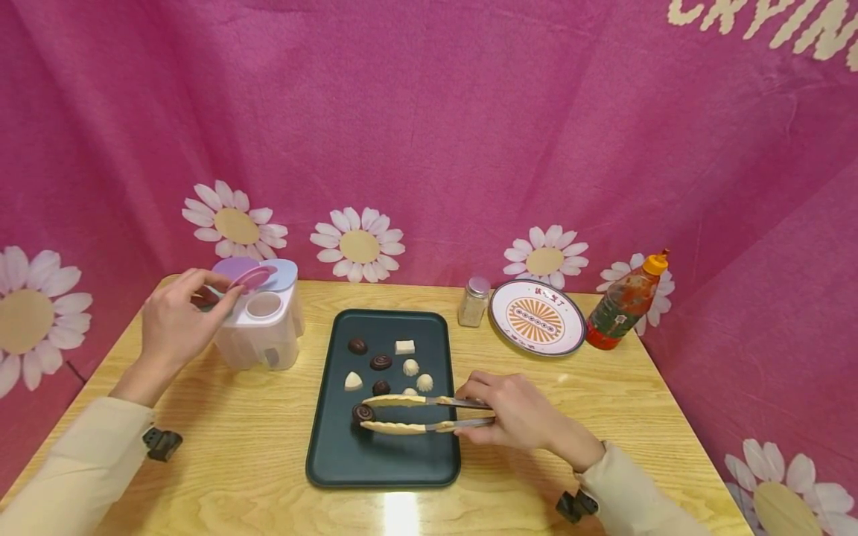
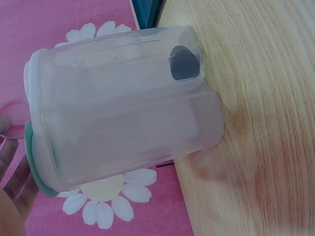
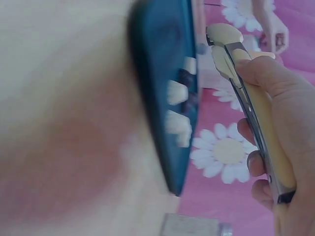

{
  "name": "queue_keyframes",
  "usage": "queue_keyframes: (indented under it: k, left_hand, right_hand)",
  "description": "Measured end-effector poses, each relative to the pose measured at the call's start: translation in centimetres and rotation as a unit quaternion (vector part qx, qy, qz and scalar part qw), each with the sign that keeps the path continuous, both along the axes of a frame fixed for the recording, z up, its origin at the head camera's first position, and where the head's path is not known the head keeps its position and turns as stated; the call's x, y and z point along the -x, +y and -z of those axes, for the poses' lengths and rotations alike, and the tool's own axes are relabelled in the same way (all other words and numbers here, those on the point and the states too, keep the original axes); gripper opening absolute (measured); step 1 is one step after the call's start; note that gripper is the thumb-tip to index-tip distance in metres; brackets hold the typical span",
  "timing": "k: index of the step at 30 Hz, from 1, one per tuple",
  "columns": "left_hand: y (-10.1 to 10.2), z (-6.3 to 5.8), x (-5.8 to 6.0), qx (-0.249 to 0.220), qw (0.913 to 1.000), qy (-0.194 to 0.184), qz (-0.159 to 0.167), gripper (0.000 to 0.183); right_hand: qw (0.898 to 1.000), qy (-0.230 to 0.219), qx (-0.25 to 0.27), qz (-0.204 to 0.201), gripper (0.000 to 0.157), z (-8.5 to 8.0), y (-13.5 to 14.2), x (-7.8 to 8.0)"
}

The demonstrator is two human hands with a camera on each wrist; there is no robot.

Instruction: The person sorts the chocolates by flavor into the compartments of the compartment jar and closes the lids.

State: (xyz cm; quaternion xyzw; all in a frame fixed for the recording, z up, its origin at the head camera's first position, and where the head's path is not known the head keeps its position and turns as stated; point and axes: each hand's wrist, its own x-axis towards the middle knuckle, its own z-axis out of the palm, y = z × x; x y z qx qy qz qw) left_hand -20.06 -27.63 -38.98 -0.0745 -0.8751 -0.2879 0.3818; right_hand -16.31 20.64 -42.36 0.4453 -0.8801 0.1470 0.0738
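My left hand (image 1: 176,316) pinches the raised pink lid (image 1: 253,279) of a clear plastic container (image 1: 248,350), uncovering a round opening. A dark piece (image 2: 184,63) lies at the container's bottom. My right hand (image 1: 516,411) grips tongs (image 1: 397,429) with cream-coloured tips. Between those tips is a dark swirled chocolate (image 1: 363,414), held over the dark green tray (image 1: 382,469). Several dark and white chocolates lie on the tray, among them a dark oval one (image 1: 357,345) and a white rectangular one (image 1: 405,347).
Other lids on the container include a purple one (image 1: 234,266) and a blue one (image 1: 281,275). Behind the tray, to the right, stand a small shaker (image 1: 474,301), a patterned plate (image 1: 538,318) and a sauce bottle (image 1: 623,305). A pink floral cloth (image 1: 429,134) hangs behind the wooden table (image 1: 570,402).
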Motion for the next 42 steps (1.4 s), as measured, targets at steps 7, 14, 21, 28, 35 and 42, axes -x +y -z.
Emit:
queue_keyframes:
  k: [7, 14, 21, 28, 35, 42]
  left_hand:
    - [0.0, 0.0, 0.1, 0.001, 1.0, 0.007, 0.001, 0.022]
    - [0.1, 0.0, 0.2, 0.003, 0.9998, 0.017, 0.005, 0.021]
    - [0.2, 0.0, 0.2, 0.004, 0.9999, 0.014, 0.007, 0.022]
    - [0.2, 0.1, 0.2, 0.007, 0.9999, 0.01, 0.003, 0.024]
    - [0.1, 0.1, 0.1, 0.004, 0.9999, 0.013, 0.008, 0.022]
    - [0.0, 0.0, 0.1, 0.002, 0.9997, 0.018, 0.014, 0.021]
  right_hand:
    - [0.998, 0.061, 0.03, 0.002, 0.036, -2.2, -0.8, 2.1]
    - [0.995, 0.088, 0.039, 0.001, 0.041, -4.4, -2.5, 4.1]
    - [0.996, 0.088, 0.031, 0.006, 0.042, -6.2, -4.9, 6.2]
    - [0.996, 0.089, 0.02, 0.007, 0.041, -7.8, -7.6, 8.3]
    - [0.998, 0.063, 0.008, 0.011, 0.046, -8.6, -10.2, 9.9]
    - [0.999, 0.05, 0.003, 0.0, 0.045, -8.2, -12.3, 10.9]
